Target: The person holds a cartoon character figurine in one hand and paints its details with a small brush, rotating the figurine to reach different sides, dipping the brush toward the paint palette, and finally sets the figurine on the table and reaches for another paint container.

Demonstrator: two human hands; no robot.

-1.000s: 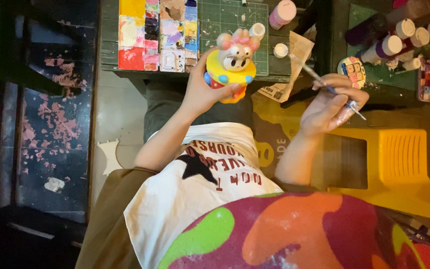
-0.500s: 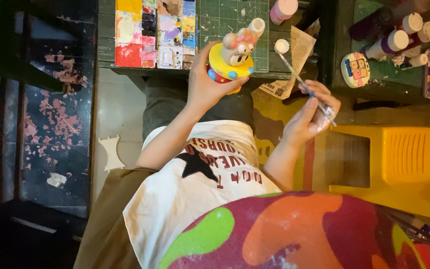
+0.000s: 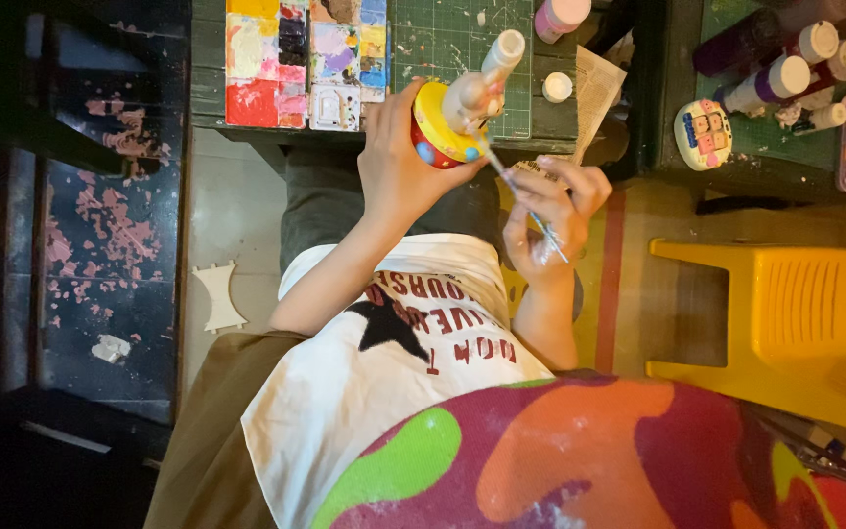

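Note:
My left hand [image 3: 399, 162] grips a small painted figurine [image 3: 452, 118] with a yellow and red round base and a pale body. It is tilted so its top points up and to the right. My right hand [image 3: 550, 211] pinches a thin paintbrush [image 3: 526, 201] just right of it, and the brush tip touches the underside edge of the figurine's base. Both hands are raised over my lap in front of a low dark table [image 3: 247, 132].
On the table lie a multicoloured paint palette [image 3: 296, 59], a green cutting mat [image 3: 443, 39], a pink-capped bottle [image 3: 560, 15] and a paper scrap [image 3: 594, 88]. Several paint bottles [image 3: 785, 69] and a small painted disc [image 3: 702, 132] are at the right. A yellow plastic stool [image 3: 785, 323] stands at right.
My left hand has tipped the figurine over onto its side. My right hand has moved left and closer, bringing the brush tip onto the figurine's base.

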